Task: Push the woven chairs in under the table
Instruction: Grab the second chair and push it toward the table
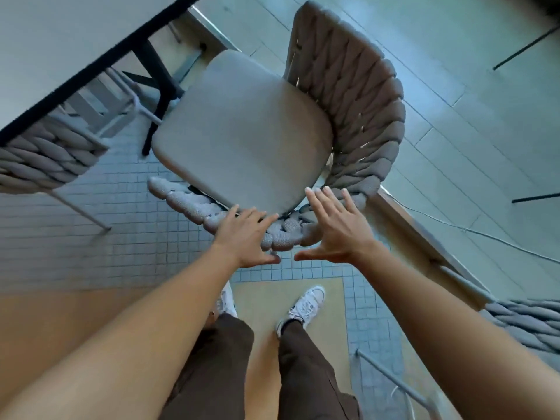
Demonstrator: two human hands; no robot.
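A woven chair (348, 95) with a pale seat cushion (242, 128) stands on the tiled floor (121, 247), its front edge near the bench (60, 40) but not under it. The left hand (245, 237) lies flat and spread on the braided backrest rim. The right hand (336, 228) is wide open just beside that rim, gripping nothing. A second woven chair (39, 159) sits partly beneath the bench at left.

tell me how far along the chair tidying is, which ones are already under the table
Done: the woven chair at left already sits partly under the table. In hand: the middle chair stands clear of the table edge, left hand on its woven back, right hand open beside it. Left: pushing it in, then the chair at lower right.
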